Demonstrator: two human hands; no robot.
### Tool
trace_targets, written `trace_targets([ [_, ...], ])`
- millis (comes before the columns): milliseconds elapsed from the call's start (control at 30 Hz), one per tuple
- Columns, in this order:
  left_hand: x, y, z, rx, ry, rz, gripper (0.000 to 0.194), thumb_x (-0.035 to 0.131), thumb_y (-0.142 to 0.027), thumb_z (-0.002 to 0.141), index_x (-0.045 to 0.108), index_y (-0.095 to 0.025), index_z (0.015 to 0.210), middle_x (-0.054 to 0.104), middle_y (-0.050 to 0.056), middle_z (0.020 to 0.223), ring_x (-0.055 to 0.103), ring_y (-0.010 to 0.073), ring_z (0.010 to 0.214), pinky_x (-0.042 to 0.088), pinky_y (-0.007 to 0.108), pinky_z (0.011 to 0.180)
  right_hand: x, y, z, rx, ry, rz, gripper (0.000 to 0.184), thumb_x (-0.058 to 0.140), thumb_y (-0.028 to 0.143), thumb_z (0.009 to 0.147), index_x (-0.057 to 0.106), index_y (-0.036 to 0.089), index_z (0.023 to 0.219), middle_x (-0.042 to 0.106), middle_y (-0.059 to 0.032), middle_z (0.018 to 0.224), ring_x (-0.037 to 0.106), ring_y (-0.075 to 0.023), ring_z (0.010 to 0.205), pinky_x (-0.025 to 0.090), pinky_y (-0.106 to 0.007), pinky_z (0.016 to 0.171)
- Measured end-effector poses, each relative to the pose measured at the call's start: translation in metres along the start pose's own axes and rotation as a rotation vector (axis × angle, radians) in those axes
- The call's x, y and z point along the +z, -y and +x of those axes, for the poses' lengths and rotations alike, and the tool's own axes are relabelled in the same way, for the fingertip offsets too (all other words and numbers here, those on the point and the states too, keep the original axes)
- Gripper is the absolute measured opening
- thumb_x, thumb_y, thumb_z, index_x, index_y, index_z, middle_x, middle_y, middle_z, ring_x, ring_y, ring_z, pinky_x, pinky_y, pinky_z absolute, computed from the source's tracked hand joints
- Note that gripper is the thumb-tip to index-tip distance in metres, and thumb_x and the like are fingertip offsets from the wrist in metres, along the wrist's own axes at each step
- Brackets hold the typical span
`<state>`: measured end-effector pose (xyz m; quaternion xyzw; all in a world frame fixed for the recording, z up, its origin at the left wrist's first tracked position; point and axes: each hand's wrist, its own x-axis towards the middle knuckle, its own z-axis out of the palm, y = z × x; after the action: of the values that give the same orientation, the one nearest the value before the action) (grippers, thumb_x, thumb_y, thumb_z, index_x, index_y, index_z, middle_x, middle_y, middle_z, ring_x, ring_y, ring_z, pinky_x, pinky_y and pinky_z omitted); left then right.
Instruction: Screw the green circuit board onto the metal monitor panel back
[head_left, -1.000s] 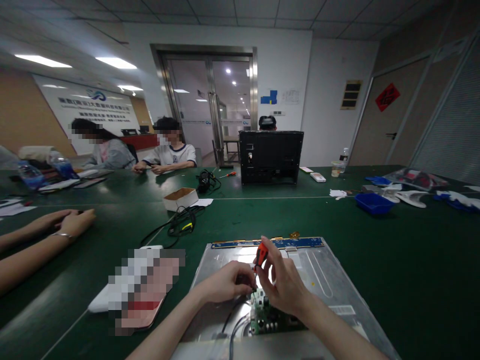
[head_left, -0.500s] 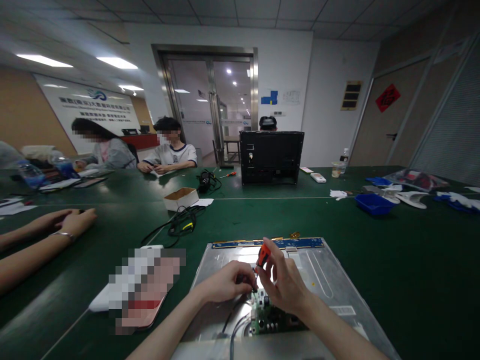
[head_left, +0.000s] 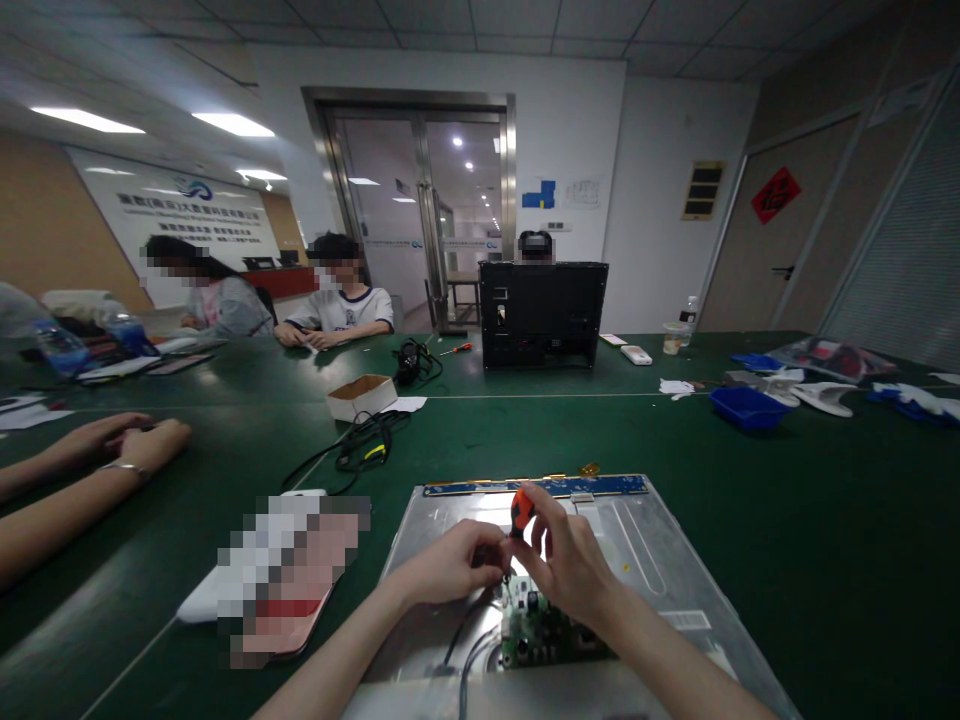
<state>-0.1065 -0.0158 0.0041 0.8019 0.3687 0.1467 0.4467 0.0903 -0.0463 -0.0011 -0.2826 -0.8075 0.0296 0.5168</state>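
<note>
A screwdriver (head_left: pixel 522 512) with an orange-red and black handle stands nearly upright in my right hand (head_left: pixel 577 565), the fingers closed round the handle. Its tip points down at the upper left corner of a green circuit board (head_left: pixel 529 640). Beside that tip, the fingers of my left hand (head_left: pixel 457 562) are pinched together; what they hold, if anything, is too small to make out. Under both hands lies a silver metal display panel (head_left: pixel 664 570) with a blue strip board (head_left: pixel 622 486) along its far edge. Grey cables (head_left: pixel 469 665) run by the board's left side.
Left of the panel lie a blurred white object and a pink phone-like object (head_left: pixel 315 600). Beyond are black cables (head_left: pixel 364 445), an open box (head_left: pixel 361 398) and a black monitor housing (head_left: pixel 544 315). A blue tray (head_left: pixel 750 408) is at right. A co-worker's hands (head_left: pixel 146 445) rest at left.
The screwdriver handle has tipped slightly to the left and is more upright, with my right fingers shifted along with it. My left hand has barely moved.
</note>
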Motion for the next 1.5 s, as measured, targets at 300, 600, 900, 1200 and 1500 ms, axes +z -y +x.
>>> trace_targets([
  [300,0.002,0.01,0.002,0.019,0.005,0.024,0.015,0.057,-0.014,0.069,0.063,-0.016,0.083,0.061,0.0,0.079,0.056,0.0169,0.074,0.044,0.025,0.068,-0.006,0.01,0.003,0.042,0.051,0.024,0.067,0.044,0.016,0.094,0.013,0.018,0.153,0.066,-0.0061,0.082,0.058,-0.0155,0.053,0.043,-0.025,0.044],
  [600,0.0,-0.003,0.0,-0.005,-0.005,-0.002,0.012,0.057,-0.015,0.069,0.062,-0.017,0.079,0.055,-0.003,0.072,0.051,0.0144,0.069,0.04,0.023,0.064,-0.002,0.003,0.001,0.036,0.016,-0.004,0.064,0.049,0.029,0.098,0.016,0.018,0.152,0.062,0.0002,0.068,0.057,-0.0167,0.047,0.042,-0.025,0.042],
  [900,0.002,0.004,0.001,0.001,-0.007,-0.023,0.012,0.061,-0.017,0.07,0.063,-0.016,0.081,0.061,0.0,0.077,0.055,0.0166,0.072,0.044,0.025,0.068,-0.007,0.01,0.005,0.053,0.044,0.026,0.068,0.044,0.023,0.097,0.009,0.018,0.155,0.065,-0.0019,0.071,0.061,-0.0177,0.053,0.046,-0.026,0.046],
  [1200,0.001,0.001,0.002,-0.002,0.019,-0.039,0.013,0.057,-0.015,0.068,0.062,-0.017,0.08,0.06,-0.001,0.075,0.055,0.0156,0.071,0.044,0.024,0.067,-0.004,0.006,0.004,0.038,0.012,0.002,0.068,0.049,0.023,0.097,0.012,0.018,0.154,0.064,0.0003,0.067,0.056,-0.0153,0.046,0.043,-0.024,0.043],
  [1500,0.001,0.001,0.0,0.012,0.003,-0.01,0.012,0.057,-0.017,0.071,0.061,-0.017,0.082,0.057,-0.001,0.075,0.054,0.0161,0.071,0.042,0.024,0.066,-0.001,0.001,-0.001,0.046,0.042,0.004,0.067,0.049,0.031,0.098,0.016,0.019,0.155,0.065,-0.0007,0.071,0.059,-0.0158,0.05,0.043,-0.025,0.043],
])
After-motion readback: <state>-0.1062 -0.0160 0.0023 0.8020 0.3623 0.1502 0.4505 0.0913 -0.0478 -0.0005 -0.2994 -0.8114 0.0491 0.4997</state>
